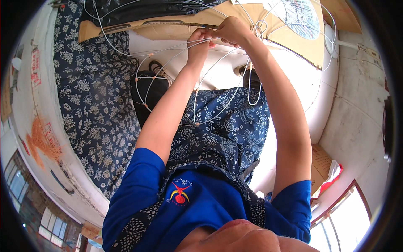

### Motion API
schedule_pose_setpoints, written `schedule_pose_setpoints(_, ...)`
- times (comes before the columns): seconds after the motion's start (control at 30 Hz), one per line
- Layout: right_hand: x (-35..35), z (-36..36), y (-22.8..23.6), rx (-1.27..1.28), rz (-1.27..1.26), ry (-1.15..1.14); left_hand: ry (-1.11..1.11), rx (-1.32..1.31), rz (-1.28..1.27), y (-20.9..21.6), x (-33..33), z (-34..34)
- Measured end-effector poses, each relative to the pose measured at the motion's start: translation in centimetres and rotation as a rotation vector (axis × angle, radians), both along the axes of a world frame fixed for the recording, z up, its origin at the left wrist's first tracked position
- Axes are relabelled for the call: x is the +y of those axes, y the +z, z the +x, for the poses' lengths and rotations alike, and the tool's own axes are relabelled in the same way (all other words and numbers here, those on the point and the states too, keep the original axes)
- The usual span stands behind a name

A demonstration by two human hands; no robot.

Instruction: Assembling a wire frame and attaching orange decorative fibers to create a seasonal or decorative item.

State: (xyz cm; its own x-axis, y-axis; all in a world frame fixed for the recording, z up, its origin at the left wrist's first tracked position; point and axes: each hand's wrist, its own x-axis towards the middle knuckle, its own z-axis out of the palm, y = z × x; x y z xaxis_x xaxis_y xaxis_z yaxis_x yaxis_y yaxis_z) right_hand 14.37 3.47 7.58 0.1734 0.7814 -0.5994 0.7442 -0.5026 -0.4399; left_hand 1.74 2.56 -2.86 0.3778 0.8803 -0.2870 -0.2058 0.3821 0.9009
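Note:
A large frame of thin white wire (197, 124), bent into loops and joined at small brownish bindings, spreads across my lap and up over the edge of the cardboard. Near the top of the view my left hand (199, 45) is closed around a run of this wire. Just to its right, my right hand (231, 32) bends down with its fingers pinched at the same run, almost touching the left fingertips. Whether the right fingers also hold something small is hidden by the hand. A long narrow wire loop hangs below my right wrist.
A brown cardboard sheet (168, 26) lies beyond my hands, with black plastic (138, 14) on its left part and wire loops on its right. Dark floral cloth (90, 105) covers the left side. At the right stand a wall (357, 92) and a cardboard box (320, 164).

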Motion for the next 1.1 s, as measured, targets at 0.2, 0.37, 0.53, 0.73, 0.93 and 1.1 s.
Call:
schedule_pose_setpoints(0.2, -2.6, 0.1, -0.2, 0.168, 0.308, -0.207, 0.016, -0.009, -0.163, 1.0, -0.9, -0.6)
schedule_pose_setpoints(0.37, -5.0, -1.0, -0.4, 0.222, 0.472, -0.255, -0.036, 0.011, -0.225, 1.8, -1.5, -1.0)
schedule_pose_setpoints(0.53, -7.5, -1.8, -1.1, 0.048, 0.588, -0.203, -0.094, -0.021, -0.297, 2.0, -1.9, -1.3)
schedule_pose_setpoints(0.73, -9.2, -2.6, -1.8, -0.179, 0.755, -0.078, -0.129, -0.354, -0.505, 1.5, -2.1, -1.9)
schedule_pose_setpoints(0.93, -9.6, -2.6, -2.4, -0.243, 0.856, 0.001, -0.191, -0.436, -0.459, 2.0, -2.0, -1.8)
schedule_pose_setpoints(1.1, -10.0, -2.7, -1.9, -0.260, 0.810, 0.072, -0.195, -0.302, -0.419, 1.4, -1.8, -1.6)
